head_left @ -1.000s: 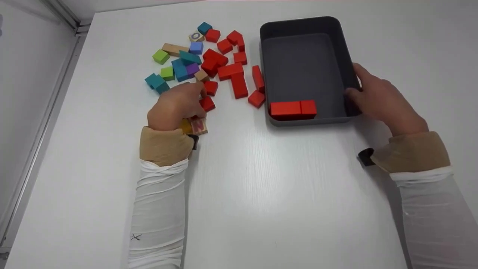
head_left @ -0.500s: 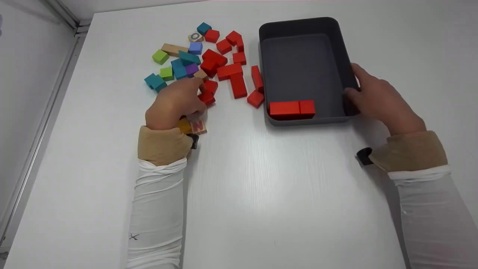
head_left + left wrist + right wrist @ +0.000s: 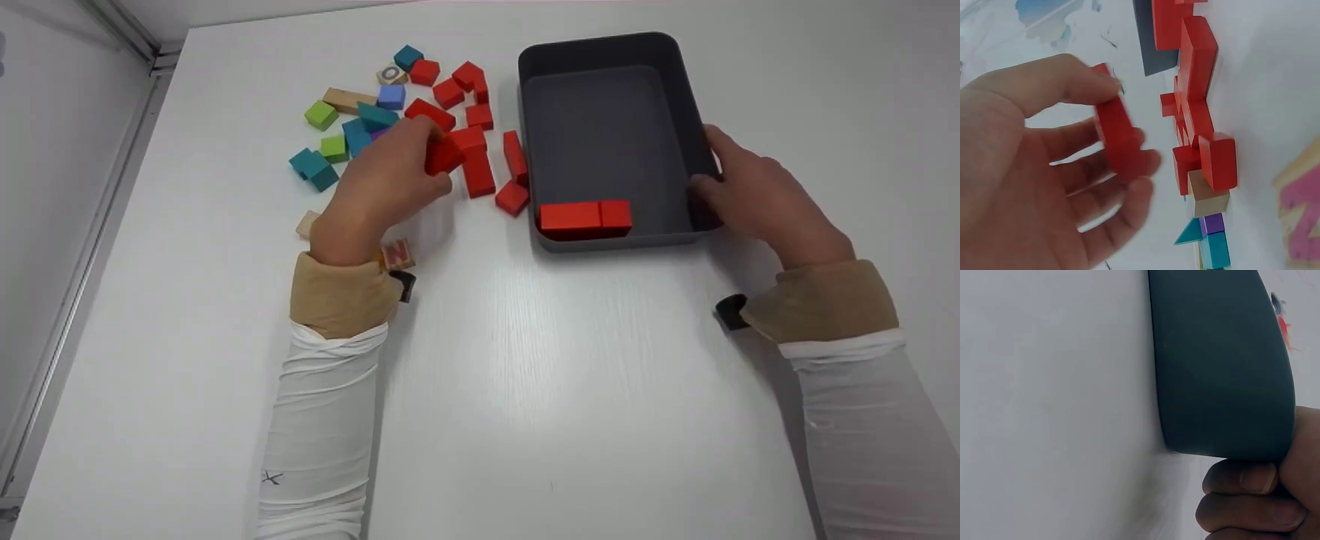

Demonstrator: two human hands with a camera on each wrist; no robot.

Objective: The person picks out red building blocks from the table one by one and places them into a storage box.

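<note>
A red block (image 3: 444, 155) is pinched between the thumb and fingers of my left hand (image 3: 386, 180), above the loose blocks. The left wrist view shows this red block (image 3: 1116, 132) raised off the white table, its long side against the fingers. My right hand (image 3: 765, 196) grips the right wall of a dark grey tray (image 3: 615, 127), thumb over the inner side. In the right wrist view, curled fingers (image 3: 1241, 509) sit at the tray's outer wall (image 3: 1221, 365). Inside the tray, along its near wall, lie two red blocks (image 3: 571, 217) end to end.
Several red blocks (image 3: 478, 172) lie between the left hand and the tray. Teal blocks (image 3: 313, 169), green blocks (image 3: 322, 114) and a wooden plank (image 3: 349, 100) are farther left. A letter block (image 3: 397, 255) lies by the left wrist, a plain wooden block (image 3: 307, 224) left of it.
My left hand has picked up a red block from the near part of the pile and moved up and right with it. My right hand stays on the tray.
</note>
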